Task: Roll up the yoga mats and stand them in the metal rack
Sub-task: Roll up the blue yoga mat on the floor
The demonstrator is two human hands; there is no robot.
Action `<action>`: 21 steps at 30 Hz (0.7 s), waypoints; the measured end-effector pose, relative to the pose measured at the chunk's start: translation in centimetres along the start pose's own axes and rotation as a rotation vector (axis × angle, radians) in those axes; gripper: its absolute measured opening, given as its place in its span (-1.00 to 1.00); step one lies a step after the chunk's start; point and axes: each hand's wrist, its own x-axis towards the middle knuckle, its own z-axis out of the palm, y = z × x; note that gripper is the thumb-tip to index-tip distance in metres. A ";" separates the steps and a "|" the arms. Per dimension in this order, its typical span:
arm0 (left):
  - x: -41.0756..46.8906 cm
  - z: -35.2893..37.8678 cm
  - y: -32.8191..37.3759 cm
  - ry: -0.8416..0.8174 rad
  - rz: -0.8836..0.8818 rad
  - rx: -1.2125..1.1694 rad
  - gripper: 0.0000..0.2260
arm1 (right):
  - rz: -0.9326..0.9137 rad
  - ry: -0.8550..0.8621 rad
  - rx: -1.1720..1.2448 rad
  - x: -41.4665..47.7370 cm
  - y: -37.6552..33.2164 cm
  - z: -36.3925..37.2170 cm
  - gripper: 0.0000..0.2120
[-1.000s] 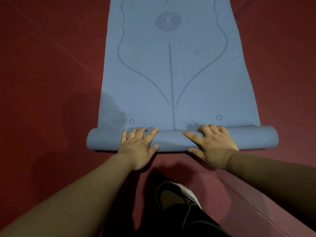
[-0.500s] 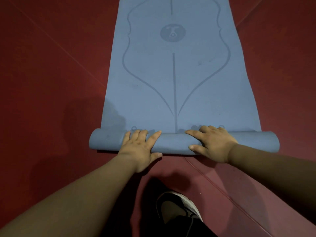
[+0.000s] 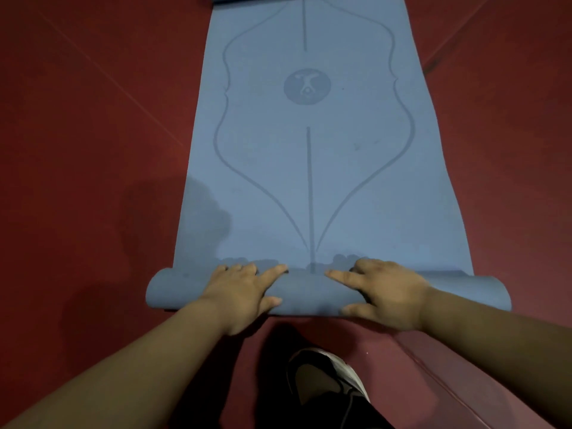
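a dark red floor (image 3: 93, 150) carries a partly rolled blue yoga mat (image 3: 309, 181).

Left hand (image 3: 244, 292) palm down, fingers spread forward | right hand (image 3: 390, 294) palm down, index finger angled inward | forearms (image 3: 123, 366) bare, reaching forward
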 end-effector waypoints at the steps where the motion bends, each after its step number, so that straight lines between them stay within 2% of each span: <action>1: -1.0 0.7 0.3 -0.026 0.020 -0.013 -0.40 | -0.024 -0.023 0.039 -0.6 -0.5 0.6 -0.28; 5: -4.0 3.2 2.3 -0.064 0.024 -0.089 -0.41 | -0.072 -0.056 0.076 -2.9 -1.9 3.2 -0.35; 9: -4.6 2.8 2.3 -0.085 0.028 -0.158 -0.41 | -0.073 -0.073 0.168 -3.2 -2.2 2.0 -0.41; 15: -5.6 1.4 2.6 -0.121 0.061 -0.207 -0.42 | -0.040 -0.083 0.166 -5.0 -2.6 1.2 -0.37; 21: -5.0 1.8 3.3 -0.219 0.074 -0.260 -0.42 | -0.027 0.071 0.077 -7.5 -4.9 3.5 -0.37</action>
